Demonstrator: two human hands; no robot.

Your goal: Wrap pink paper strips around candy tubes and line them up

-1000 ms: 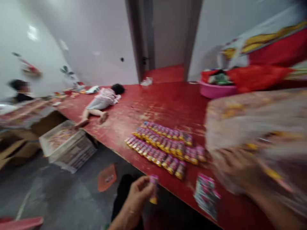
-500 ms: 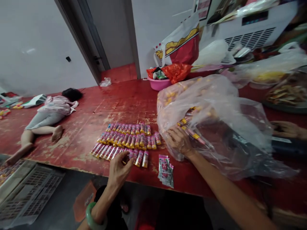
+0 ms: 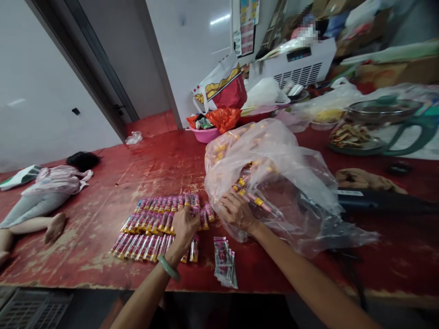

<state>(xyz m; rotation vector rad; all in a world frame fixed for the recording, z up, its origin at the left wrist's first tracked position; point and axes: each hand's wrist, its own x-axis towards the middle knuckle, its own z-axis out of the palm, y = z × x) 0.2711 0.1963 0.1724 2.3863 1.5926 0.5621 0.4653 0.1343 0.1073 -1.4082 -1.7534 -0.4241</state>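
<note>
Small clear tubes (image 3: pixel 144 222) with pink labels and yellow ends lie in three rows on the red table. My left hand (image 3: pixel 186 225), a green bangle on its wrist, reaches over the right part of the rows. Its fingers are pinched together at a pink-labelled tube; the fingertips are partly hidden. Further right, my right hand (image 3: pixel 236 209) has its fingers curled on the near left side of a large translucent plastic bag (image 3: pixel 295 169). Beside that hand, more tubes (image 3: pixel 252 194) show in the bag's opening. Silvery printed sachets (image 3: pixel 224 262) lie in a small overlapping pile between my forearms.
A dark cylindrical tool (image 3: pixel 380 201) lies right of the bag, with a glass pot (image 3: pixel 373 128) behind. A pink basin (image 3: pixel 205 135) and a printed carrier bag (image 3: pixel 222 87) stand at the back. A person (image 3: pixel 51 192) lies on the table at left.
My left hand has moved forward from the front row to the rows behind, and its fingers have closed. My right hand stays on the bag. The view has turned to the right.
</note>
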